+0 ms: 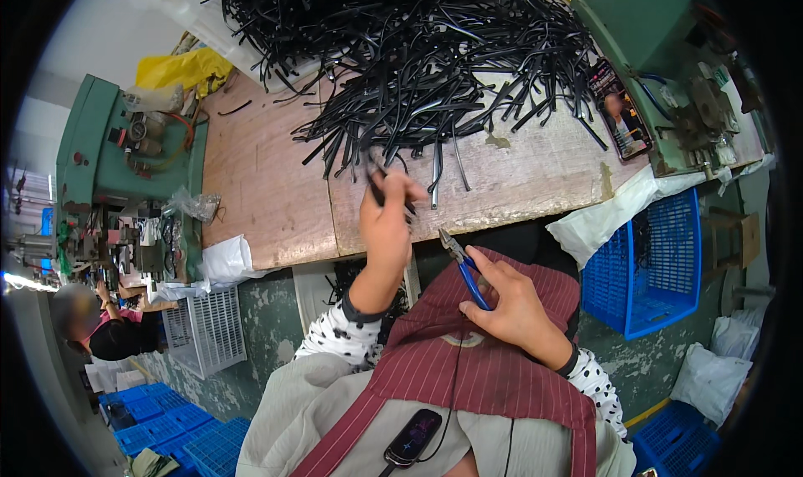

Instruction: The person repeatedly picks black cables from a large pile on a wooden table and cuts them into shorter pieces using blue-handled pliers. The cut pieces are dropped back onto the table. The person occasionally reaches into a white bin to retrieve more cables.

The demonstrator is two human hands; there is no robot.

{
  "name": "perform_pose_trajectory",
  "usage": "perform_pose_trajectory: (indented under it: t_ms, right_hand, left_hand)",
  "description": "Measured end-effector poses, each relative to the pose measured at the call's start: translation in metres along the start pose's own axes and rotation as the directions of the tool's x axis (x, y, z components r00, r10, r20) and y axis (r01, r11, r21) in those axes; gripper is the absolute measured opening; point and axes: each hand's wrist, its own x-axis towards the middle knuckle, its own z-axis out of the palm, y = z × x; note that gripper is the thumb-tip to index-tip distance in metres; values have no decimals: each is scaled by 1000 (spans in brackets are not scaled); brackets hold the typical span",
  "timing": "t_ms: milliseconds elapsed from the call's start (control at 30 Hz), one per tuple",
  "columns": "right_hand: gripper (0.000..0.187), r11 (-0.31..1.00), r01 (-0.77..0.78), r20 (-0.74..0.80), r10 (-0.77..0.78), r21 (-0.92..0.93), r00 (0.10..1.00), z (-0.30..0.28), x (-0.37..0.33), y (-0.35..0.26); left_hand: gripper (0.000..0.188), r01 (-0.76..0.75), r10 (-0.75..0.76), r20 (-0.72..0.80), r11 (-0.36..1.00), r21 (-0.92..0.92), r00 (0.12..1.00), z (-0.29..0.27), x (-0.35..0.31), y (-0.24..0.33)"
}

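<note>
My right hand (520,308), over my lap, is closed round blue-handled pliers (471,278), jaws pointing up at the table edge. My left hand (386,222) is over the table's near edge, partly smeared by motion. Its fingers are closed on a black strip (375,188), slim and curved like an eyeglass temple; whether it holds more than one, I cannot tell. Just beyond lies a large tangled pile of similar black strips (418,67), some with a silvery sheen. One silvery strip (436,176) sticks out toward me, just right of my left hand.
The worn wooden table (268,184) stands between a green machine (100,142) at left and another green machine (640,25) at right. A phone (619,113) leans by the right one. Below are a blue crate (661,264) and a white crate (205,331). Another person (117,326) is far left.
</note>
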Motion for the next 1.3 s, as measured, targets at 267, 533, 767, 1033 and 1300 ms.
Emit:
perform_pose_trajectory:
  t_ms: [267, 533, 767, 1033, 1300]
  right_hand:
    - [82, 998, 7, 32, -6, -55, 999, 3, -3, -5]
    - [86, 994, 45, -9, -46, -104, 999, 3, -2, 0]
    - [83, 934, 205, -101, -243, -293, 965, -4, 7, -9]
    - [83, 861, 304, -55, -356, -408, 933, -12, 14, -24]
    - [81, 856, 317, -43, -365, -407, 930, -11, 12, -20]
  left_hand:
    - [28, -236, 77, 223, 358, 903, 972, 26, 53, -19]
    - [18, -280, 307, 56, 758, 590, 950, -22, 21, 3]
    - [24, 356, -329, 175, 922, -154, 928, -36, 4, 14]
    - [31, 704, -336, 663, 573, -419, 668, -32, 10, 36]
    - [31, 737, -368, 696, 581, -345, 616, -28, 11, 38]
